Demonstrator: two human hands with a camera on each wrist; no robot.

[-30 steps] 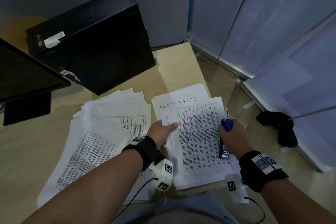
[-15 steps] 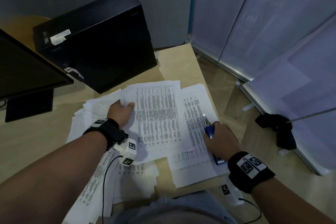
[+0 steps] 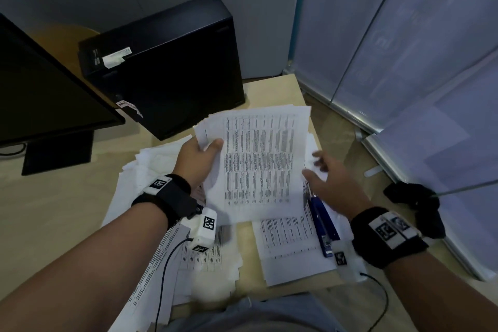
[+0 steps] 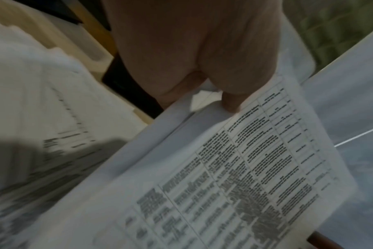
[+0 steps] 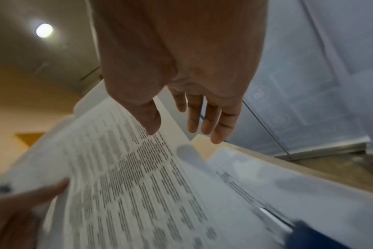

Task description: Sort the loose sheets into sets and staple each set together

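Above the desk, printed sheets pinched in left hand, long axis away; right hand spread, empty.

Held sheets: thin white matt paper, printed with black tables. Loose sheets: same paper. Stapler: glossy blue body, looks plastic, with bright metal parts. Desk: pale wood-look top, smooth, matt. Computer case: black, matt. Wrist straps: black cloth.
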